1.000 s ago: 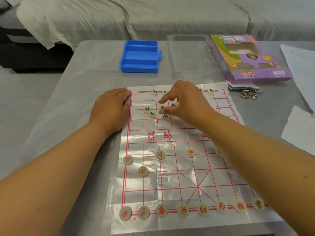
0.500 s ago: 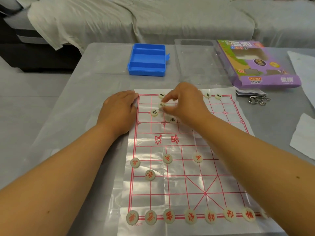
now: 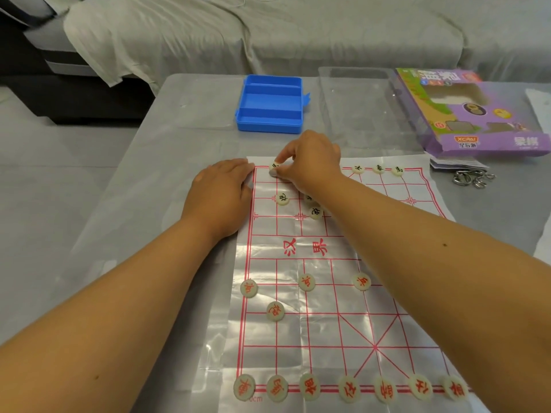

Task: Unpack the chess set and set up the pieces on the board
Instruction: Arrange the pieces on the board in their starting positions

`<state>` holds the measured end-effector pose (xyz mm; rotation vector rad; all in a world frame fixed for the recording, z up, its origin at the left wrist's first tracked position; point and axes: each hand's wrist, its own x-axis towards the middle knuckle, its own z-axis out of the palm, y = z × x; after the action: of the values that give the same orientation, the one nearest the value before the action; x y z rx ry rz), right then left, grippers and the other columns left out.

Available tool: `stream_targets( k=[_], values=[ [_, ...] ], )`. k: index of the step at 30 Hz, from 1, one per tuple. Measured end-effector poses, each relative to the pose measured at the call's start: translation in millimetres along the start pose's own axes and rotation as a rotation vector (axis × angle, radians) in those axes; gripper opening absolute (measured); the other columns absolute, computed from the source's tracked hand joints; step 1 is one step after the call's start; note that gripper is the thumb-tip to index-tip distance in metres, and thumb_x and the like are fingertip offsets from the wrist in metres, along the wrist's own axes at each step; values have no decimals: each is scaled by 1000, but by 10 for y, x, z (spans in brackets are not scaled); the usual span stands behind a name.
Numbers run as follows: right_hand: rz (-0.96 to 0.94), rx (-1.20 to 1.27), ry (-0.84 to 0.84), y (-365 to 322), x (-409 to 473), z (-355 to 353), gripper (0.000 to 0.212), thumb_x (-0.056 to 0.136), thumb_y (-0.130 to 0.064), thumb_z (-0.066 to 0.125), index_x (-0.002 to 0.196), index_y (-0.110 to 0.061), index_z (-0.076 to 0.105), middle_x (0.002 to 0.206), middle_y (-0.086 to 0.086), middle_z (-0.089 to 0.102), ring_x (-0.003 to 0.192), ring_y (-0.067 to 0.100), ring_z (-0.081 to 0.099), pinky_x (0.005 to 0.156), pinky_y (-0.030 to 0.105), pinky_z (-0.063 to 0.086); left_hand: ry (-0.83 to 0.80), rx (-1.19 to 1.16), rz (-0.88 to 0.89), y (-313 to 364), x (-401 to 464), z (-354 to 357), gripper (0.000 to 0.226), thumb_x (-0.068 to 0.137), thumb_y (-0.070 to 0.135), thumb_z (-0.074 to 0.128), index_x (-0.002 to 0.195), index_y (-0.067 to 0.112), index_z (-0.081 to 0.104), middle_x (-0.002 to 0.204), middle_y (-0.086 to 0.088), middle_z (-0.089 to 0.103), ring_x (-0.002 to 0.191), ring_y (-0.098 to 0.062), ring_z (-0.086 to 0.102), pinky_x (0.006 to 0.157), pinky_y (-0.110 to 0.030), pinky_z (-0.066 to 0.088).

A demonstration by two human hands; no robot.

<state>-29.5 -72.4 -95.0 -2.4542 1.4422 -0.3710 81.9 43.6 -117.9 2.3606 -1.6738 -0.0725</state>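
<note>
A clear plastic board sheet (image 3: 328,308) with a red grid lies on the grey table. Red-lettered pieces (image 3: 310,386) line its near edge, with more (image 3: 306,282) a few rows up. Black-lettered pieces (image 3: 378,169) stand along the far edge, and others (image 3: 282,199) lie loose below them. My right hand (image 3: 310,160) pinches a black-lettered piece (image 3: 273,166) at the far left corner of the grid. My left hand (image 3: 222,192) rests flat on the sheet's far left edge.
An open blue plastic case (image 3: 269,105) sits beyond the board. To its right are a clear plastic tray (image 3: 357,105) and the purple game box (image 3: 474,111). Metal rings (image 3: 472,177) and white papers (image 3: 541,108) lie at the right. A covered sofa (image 3: 268,34) runs behind the table.
My right hand picked a black-lettered piece from the loose cluster and carried it up and left to the far left corner. My left hand stayed on the sheet's edge.
</note>
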Motion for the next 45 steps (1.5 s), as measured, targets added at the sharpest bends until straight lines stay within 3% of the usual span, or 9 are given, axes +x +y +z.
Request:
stream_targets(
  k=[7, 9, 13, 15, 24, 28, 39, 45],
  values=[
    [-6, 175, 75, 292, -183, -510, 38, 75, -47, 70, 109, -30, 68, 105, -5, 64, 102, 15, 57, 95, 41, 45, -4, -9, 15, -9, -7, -6, 45, 100, 35, 33, 143, 23, 40, 149, 2, 40, 137, -18, 35, 117, -38, 22],
    [14, 209, 109, 519, -319, -685, 34, 76, -44, 71, 106, -28, 70, 97, -6, 63, 94, 10, 57, 87, 33, 47, -6, -8, 9, 0, -11, -12, 45, 100, 34, 33, 143, 22, 40, 149, 1, 40, 137, -19, 35, 116, -38, 22],
    [49, 225, 147, 936, -644, -824, 30, 73, -42, 74, 99, -26, 73, 85, -7, 61, 70, 0, 51, 59, 17, 36, -15, -12, 1, 32, -28, -35, 46, 100, 34, 34, 144, 21, 39, 149, 0, 40, 137, -21, 35, 116, -40, 23],
    [74, 199, 132, 1072, -787, -831, 29, 73, -41, 75, 98, -26, 74, 74, -16, 54, 65, -4, 47, 55, 14, 33, -21, -8, 1, 40, -28, -40, 46, 100, 34, 34, 144, 20, 39, 149, -1, 40, 137, -21, 35, 116, -40, 23],
    [109, 105, 7, 1343, -1089, -760, 30, 74, -39, 72, 101, -27, 73, 77, -19, 45, 70, 6, 44, 70, 30, 38, -22, -10, 7, 29, -28, -40, 45, 101, 32, 34, 143, 19, 40, 149, -2, 41, 137, -23, 35, 115, -41, 24],
    [124, 76, -31, 1356, -1123, -761, 31, 74, -40, 71, 103, -29, 72, 85, -10, 48, 84, 12, 46, 80, 39, 45, -27, -8, 0, 42, -26, -33, 45, 101, 33, 34, 143, 19, 40, 148, -2, 41, 137, -23, 36, 115, -41, 25],
    [113, 70, -21, 1344, -1093, -723, 31, 73, -46, 71, 101, -32, 72, 90, -8, 49, 86, 12, 45, 81, 38, 43, -19, -11, -4, 45, -28, -36, 45, 101, 32, 34, 143, 19, 41, 148, -3, 42, 136, -24, 37, 114, -41, 25],
    [48, 108, 45, 1308, -883, -717, 28, 74, -42, 73, 100, -31, 72, 79, -18, 44, 69, 2, 44, 78, 35, 45, -16, -8, -3, 26, -23, -27, 44, 101, 33, 35, 142, 20, 41, 147, -2, 43, 135, -23, 37, 113, -41, 26]
  ],
)
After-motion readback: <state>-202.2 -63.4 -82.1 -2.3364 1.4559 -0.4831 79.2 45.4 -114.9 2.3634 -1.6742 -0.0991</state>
